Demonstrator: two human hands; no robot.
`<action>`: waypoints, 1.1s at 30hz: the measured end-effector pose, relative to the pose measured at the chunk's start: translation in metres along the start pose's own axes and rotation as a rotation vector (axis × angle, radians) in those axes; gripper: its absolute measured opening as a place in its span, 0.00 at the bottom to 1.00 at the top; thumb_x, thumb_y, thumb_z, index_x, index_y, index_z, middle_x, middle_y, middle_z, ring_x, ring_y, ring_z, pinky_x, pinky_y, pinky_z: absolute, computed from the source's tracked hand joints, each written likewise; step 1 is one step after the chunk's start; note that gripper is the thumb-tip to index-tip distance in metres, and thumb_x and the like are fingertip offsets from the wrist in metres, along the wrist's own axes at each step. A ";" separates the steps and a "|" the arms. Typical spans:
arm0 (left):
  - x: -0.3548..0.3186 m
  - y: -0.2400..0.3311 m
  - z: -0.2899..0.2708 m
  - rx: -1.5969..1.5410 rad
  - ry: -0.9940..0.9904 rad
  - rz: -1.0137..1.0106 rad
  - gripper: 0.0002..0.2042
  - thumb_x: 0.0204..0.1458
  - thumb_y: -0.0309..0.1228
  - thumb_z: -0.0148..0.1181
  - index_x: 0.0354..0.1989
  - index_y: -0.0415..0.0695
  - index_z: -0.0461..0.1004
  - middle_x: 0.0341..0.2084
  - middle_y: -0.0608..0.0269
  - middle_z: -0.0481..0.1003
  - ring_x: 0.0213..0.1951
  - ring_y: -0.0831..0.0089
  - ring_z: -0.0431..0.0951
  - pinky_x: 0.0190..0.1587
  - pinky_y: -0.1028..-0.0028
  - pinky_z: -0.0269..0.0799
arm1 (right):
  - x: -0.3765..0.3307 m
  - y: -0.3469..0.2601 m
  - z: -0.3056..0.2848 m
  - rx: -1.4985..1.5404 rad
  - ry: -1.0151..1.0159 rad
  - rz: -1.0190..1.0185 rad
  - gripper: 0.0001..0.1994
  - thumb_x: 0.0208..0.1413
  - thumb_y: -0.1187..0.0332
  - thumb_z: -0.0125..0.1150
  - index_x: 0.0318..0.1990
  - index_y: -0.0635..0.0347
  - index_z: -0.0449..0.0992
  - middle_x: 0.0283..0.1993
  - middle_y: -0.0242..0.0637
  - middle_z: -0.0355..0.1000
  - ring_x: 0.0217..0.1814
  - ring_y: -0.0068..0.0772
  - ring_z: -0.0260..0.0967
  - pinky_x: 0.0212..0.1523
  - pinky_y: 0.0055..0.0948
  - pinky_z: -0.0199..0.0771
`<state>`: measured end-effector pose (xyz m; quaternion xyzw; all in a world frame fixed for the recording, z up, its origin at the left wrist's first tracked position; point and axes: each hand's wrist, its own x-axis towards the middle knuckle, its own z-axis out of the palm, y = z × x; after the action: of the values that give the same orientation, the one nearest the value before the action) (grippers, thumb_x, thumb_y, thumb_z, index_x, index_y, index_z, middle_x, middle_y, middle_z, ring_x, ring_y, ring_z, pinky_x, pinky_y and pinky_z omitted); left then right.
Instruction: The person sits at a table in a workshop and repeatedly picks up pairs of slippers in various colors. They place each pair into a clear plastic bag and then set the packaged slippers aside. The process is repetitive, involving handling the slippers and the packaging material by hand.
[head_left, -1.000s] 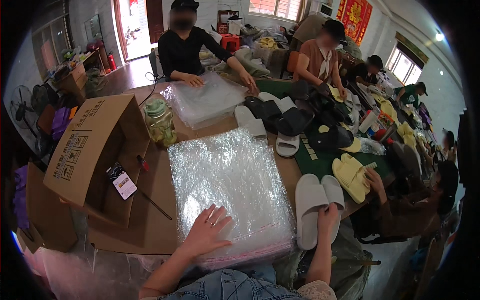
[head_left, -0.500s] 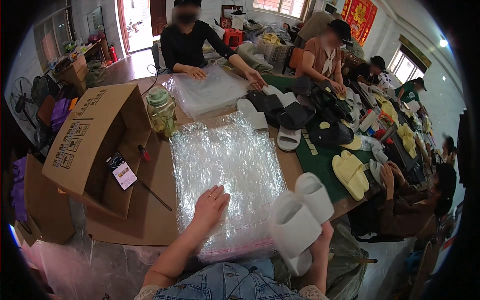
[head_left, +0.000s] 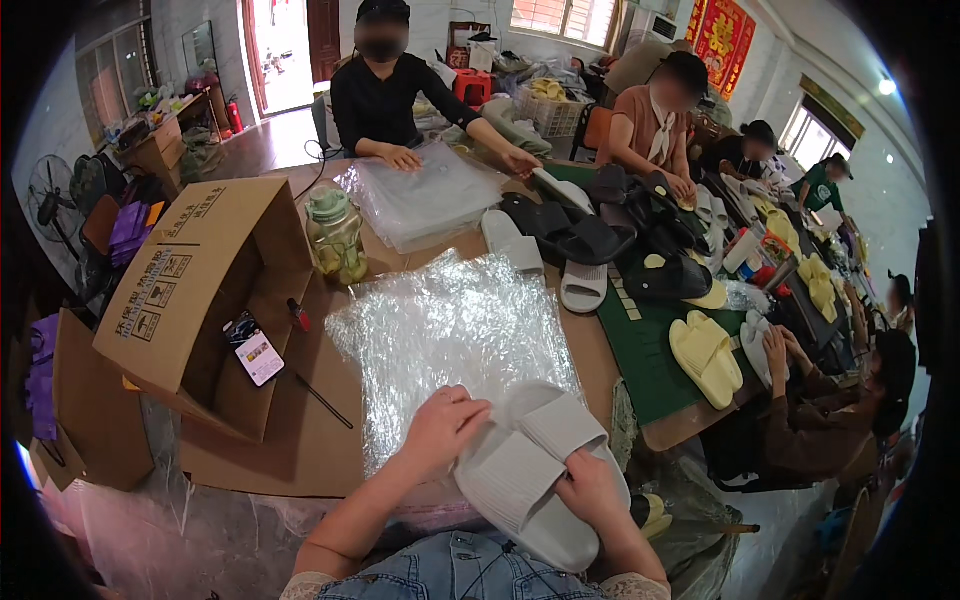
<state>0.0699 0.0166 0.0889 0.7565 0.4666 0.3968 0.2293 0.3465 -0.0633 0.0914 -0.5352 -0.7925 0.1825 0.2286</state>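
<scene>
My right hand (head_left: 592, 487) grips a pair of light grey slide slippers (head_left: 512, 478), its fingers tucked in at the strap of one. The slippers lie side by side, tilted, over the near part of a stack of clear, shiny plastic bags (head_left: 450, 330). By the slippers' left edge, my left hand (head_left: 445, 428) has its fingers bent and pressed together on the film of the top bag. Its fingertips are partly hard to make out against the slipper.
An open cardboard box (head_left: 185, 270) stands left, with a phone (head_left: 254, 348) at its opening. A glass jar (head_left: 336, 240) is behind the bags. Black slippers (head_left: 595, 235) and yellow slippers (head_left: 706, 358) lie right on a green mat (head_left: 640, 385). Several co-workers sit around the table.
My right hand has brought the grey slippers leftward from the right side onto the bags. My left hand, flat before, has moved slightly right and bent its fingers; the top bag has shifted.
</scene>
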 end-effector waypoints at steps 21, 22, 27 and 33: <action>-0.029 0.054 0.001 -0.218 -0.212 0.379 0.14 0.59 0.30 0.62 0.54 0.49 0.81 0.30 0.59 0.72 0.34 0.59 0.75 0.39 0.64 0.74 | 0.111 -0.024 0.093 0.036 0.133 0.077 0.13 0.56 0.64 0.64 0.39 0.65 0.70 0.40 0.57 0.69 0.42 0.64 0.69 0.40 0.56 0.68; -0.030 0.057 -0.003 -0.256 -0.255 0.385 0.14 0.60 0.31 0.62 0.54 0.49 0.81 0.30 0.59 0.72 0.34 0.60 0.75 0.40 0.64 0.74 | 0.118 -0.026 0.093 0.027 0.180 0.072 0.14 0.56 0.64 0.64 0.39 0.65 0.70 0.40 0.57 0.69 0.42 0.64 0.69 0.40 0.56 0.68; -0.043 0.047 -0.023 -0.237 -0.406 0.362 0.15 0.59 0.33 0.63 0.54 0.49 0.81 0.32 0.60 0.74 0.38 0.61 0.76 0.43 0.65 0.74 | 0.150 -0.033 0.096 0.037 0.216 0.115 0.14 0.57 0.66 0.65 0.42 0.65 0.69 0.44 0.57 0.69 0.44 0.65 0.71 0.41 0.56 0.71; -0.025 0.009 -0.054 -0.190 -0.335 0.226 0.21 0.52 0.39 0.71 0.54 0.51 0.81 0.45 0.62 0.77 0.50 0.61 0.75 0.53 0.61 0.72 | 0.144 -0.032 0.104 -0.022 0.260 0.109 0.21 0.58 0.55 0.65 0.48 0.64 0.70 0.47 0.55 0.69 0.49 0.61 0.71 0.47 0.54 0.73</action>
<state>0.0243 -0.0110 0.1173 0.8341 0.2949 0.3310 0.3281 0.2175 0.0551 0.0469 -0.5993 -0.7277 0.1149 0.3132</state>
